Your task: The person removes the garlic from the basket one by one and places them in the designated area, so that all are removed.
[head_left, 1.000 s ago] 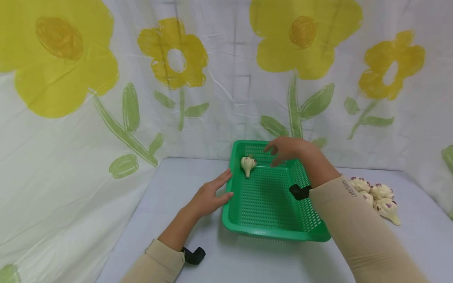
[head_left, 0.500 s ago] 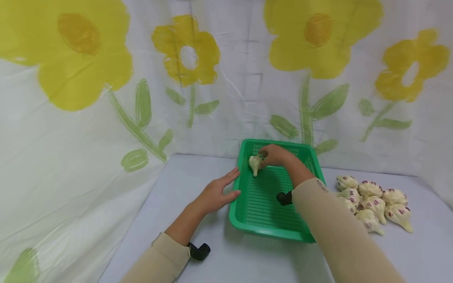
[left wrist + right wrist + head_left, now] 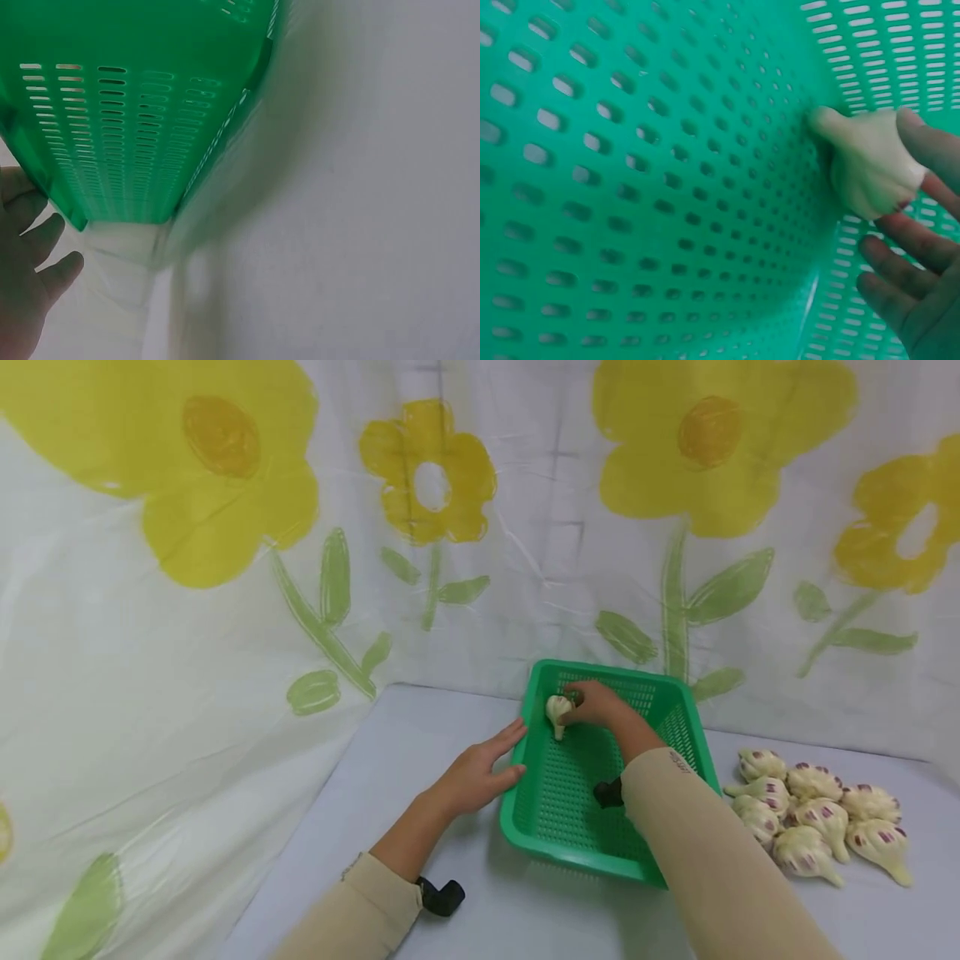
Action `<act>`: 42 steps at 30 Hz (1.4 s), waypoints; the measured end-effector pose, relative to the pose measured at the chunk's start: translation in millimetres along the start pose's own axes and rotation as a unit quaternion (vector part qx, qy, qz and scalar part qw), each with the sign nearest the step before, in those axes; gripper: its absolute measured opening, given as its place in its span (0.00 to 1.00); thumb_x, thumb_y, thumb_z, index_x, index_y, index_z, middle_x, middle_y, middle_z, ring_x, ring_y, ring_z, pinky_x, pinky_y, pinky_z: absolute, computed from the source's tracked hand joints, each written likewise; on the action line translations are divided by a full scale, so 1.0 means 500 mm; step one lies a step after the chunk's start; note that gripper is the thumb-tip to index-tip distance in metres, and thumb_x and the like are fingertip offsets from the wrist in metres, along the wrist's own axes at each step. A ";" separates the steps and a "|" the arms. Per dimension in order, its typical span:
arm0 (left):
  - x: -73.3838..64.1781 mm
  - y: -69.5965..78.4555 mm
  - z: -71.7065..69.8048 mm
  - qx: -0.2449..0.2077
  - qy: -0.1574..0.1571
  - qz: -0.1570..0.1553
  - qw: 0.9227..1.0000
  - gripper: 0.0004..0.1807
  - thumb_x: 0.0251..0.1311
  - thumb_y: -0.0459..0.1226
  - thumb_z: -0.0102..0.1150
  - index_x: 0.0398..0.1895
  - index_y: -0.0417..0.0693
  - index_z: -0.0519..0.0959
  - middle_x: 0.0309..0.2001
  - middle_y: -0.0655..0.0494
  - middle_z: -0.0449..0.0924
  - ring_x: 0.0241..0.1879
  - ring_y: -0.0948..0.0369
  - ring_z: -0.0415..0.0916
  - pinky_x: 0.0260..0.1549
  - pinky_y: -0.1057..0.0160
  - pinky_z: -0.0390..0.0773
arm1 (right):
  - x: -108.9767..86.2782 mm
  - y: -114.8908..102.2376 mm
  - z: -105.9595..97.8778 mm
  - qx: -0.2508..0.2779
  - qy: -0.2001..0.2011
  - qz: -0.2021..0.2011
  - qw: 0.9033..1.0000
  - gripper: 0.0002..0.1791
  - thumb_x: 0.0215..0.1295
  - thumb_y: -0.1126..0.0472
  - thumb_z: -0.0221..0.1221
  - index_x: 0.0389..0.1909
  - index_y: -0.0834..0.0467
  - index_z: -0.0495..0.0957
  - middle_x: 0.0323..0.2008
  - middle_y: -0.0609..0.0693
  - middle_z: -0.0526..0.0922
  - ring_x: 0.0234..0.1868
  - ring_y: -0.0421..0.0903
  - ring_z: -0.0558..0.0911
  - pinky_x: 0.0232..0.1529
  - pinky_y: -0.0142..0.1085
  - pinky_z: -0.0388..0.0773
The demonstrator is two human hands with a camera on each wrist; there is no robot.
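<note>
A green plastic basket (image 3: 581,860) with slotted sides stands on the table, slightly turned. Inside its far left corner sits a whitish garlic bulb (image 3: 557,713), stem toward me. My right hand (image 3: 597,707) reaches into the basket and pinches this bulb; in the right wrist view the thumb lies on one side of the bulb (image 3: 874,165) and the forefinger on the other. At the basket's left rim, my left hand (image 3: 477,776) touches the outside with its fingers spread and fairly straight. The left wrist view shows those fingertips (image 3: 51,232) beside the slotted wall.
Several garlic bulbs (image 3: 817,818) with purple marks lie in a cluster on the white table (image 3: 450,693), right of the basket. A white curtain (image 3: 517,610) with yellow flowers hangs close behind the table. Each wrist carries a small black camera (image 3: 442,897).
My right hand has come down and left to the bulb in the basket and taken hold of it. The left hand keeps its place at the rim. The head view has turned left.
</note>
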State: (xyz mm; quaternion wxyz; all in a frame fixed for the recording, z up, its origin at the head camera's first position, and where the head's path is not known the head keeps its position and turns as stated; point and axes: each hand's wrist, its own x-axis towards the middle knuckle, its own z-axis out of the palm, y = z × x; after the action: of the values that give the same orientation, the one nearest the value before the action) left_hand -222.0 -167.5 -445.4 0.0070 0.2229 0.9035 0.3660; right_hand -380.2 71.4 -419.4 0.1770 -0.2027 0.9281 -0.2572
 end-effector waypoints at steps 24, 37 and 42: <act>-0.018 0.030 0.005 0.022 0.032 0.013 0.999 0.30 0.73 0.48 0.47 0.74 0.50 0.63 0.76 0.64 0.55 0.74 0.62 0.57 0.69 0.55 0.65 | 0.002 0.007 0.041 0.026 0.006 0.015 1.000 0.40 0.62 0.49 0.64 0.70 0.65 0.65 0.63 0.67 0.73 0.61 0.63 0.73 0.60 0.54 0.72; -0.023 0.023 0.006 -0.007 0.040 0.010 0.999 0.30 0.73 0.49 0.48 0.75 0.52 0.63 0.76 0.64 0.55 0.74 0.62 0.56 0.69 0.55 0.64 | -0.009 0.019 0.038 0.084 -0.005 0.009 0.996 0.40 0.65 0.48 0.61 0.73 0.63 0.61 0.68 0.67 0.67 0.67 0.65 0.68 0.65 0.57 0.67; -0.020 0.025 0.006 -0.013 0.040 0.004 0.999 0.30 0.72 0.49 0.49 0.74 0.52 0.63 0.75 0.66 0.56 0.74 0.63 0.56 0.70 0.55 0.64 | -0.026 0.016 0.015 0.160 0.004 0.025 0.987 0.41 0.65 0.45 0.61 0.72 0.62 0.63 0.70 0.64 0.66 0.70 0.62 0.65 0.68 0.55 0.66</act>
State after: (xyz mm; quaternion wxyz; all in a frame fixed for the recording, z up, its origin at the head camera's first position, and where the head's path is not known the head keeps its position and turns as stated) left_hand -207.6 -161.6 -441.0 -0.0280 0.2114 0.8972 0.3867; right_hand -368.1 80.6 -426.9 0.2094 -0.1475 0.8807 -0.3985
